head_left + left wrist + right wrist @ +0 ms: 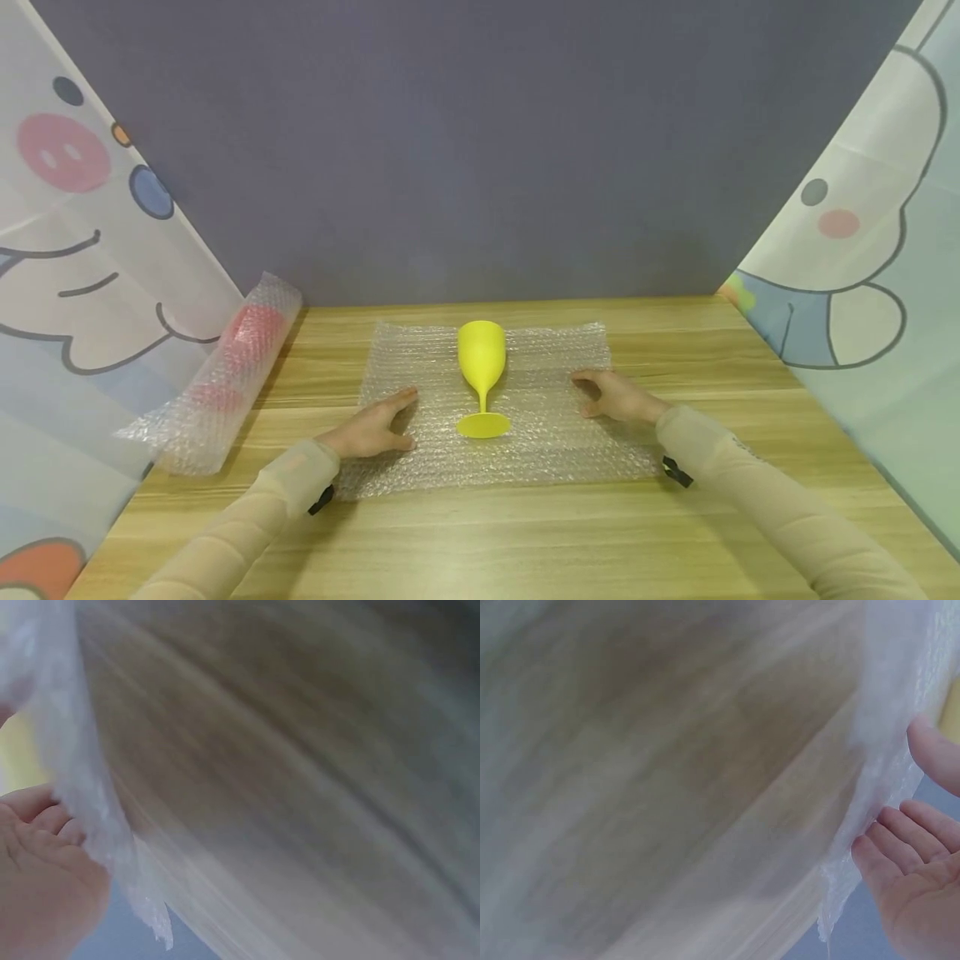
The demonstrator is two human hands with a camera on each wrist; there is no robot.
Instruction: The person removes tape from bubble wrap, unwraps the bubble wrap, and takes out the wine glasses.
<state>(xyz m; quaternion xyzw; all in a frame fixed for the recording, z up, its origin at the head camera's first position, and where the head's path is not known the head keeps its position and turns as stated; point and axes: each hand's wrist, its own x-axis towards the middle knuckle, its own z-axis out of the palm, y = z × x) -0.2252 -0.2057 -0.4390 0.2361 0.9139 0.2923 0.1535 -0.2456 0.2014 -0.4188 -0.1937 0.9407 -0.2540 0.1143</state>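
A yellow goblet [482, 358] lies on its side on a flat sheet of bubble wrap [420, 467], its bowl pointing to the back and its foot towards me. My left hand [369, 429] is over the left part of the sheet, thumb and fingers spread apart, with nothing between them. Over the right part is my right hand [621, 395], fingers loosely bent and the thumb apart from them, holding nothing. Both hands are clear of the goblet. In the right wrist view the fingertips [870, 844] are at the bubble wrap; whether they touch it I cannot tell.
A bubble-wrapped bundle [240, 367] with something red inside lies at the table's left edge. The wooden table [480, 542] meets a dark grey panel [480, 150] at the back. Printed cartoon panels [877, 250] stand along both sides.
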